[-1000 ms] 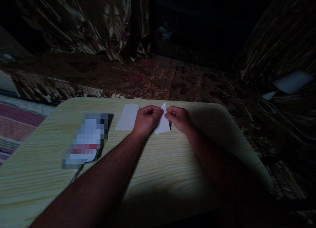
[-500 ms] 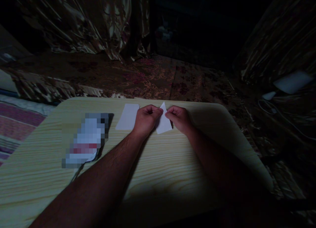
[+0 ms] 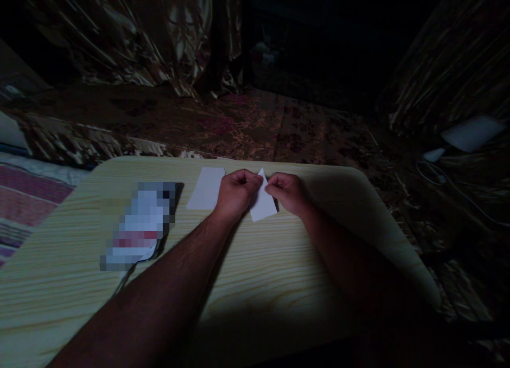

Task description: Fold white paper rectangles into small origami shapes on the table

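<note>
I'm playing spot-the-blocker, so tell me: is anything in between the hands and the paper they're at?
Nothing visible is in the way. The left hand pinches the paper near its top, and the right hand pinches its right edge. The paper stack lies left, outside that gap.

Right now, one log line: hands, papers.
left hand: pinching paper | right hand: at paper's right edge, grip unclear | other paper: flat on table, beside left hand
</note>
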Demonstrator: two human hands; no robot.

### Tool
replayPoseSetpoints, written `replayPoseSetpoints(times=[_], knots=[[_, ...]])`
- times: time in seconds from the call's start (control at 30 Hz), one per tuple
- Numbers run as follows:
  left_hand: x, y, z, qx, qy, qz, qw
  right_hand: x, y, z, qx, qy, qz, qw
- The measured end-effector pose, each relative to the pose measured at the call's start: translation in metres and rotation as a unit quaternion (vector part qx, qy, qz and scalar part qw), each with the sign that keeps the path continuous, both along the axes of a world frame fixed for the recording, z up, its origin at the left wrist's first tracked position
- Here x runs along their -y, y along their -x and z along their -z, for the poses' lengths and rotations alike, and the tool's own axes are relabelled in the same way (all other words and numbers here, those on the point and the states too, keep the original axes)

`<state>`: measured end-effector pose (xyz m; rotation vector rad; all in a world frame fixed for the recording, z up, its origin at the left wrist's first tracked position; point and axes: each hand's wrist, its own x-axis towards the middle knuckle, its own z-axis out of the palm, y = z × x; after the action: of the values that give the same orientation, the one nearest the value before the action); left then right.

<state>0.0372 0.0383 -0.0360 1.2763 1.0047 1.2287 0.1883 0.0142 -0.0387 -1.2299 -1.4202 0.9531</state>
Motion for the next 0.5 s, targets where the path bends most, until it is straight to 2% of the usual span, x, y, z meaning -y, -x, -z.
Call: replayPoseSetpoints(times=[0.3, 0.5], knots=[[-0.0010, 0.0005, -0.0007, 0.005, -0.007, -0.017, 1.000, 0.0018, 0.0019, -0.0009, 0.029, -0.015, -0.024, 0.999], [-0.0007, -0.0009, -0.0007, 0.055, 0.021, -0.019, 0.998, 0.0012, 0.0012, -0.0010, 0.042, -0.009, -0.031, 0.999]])
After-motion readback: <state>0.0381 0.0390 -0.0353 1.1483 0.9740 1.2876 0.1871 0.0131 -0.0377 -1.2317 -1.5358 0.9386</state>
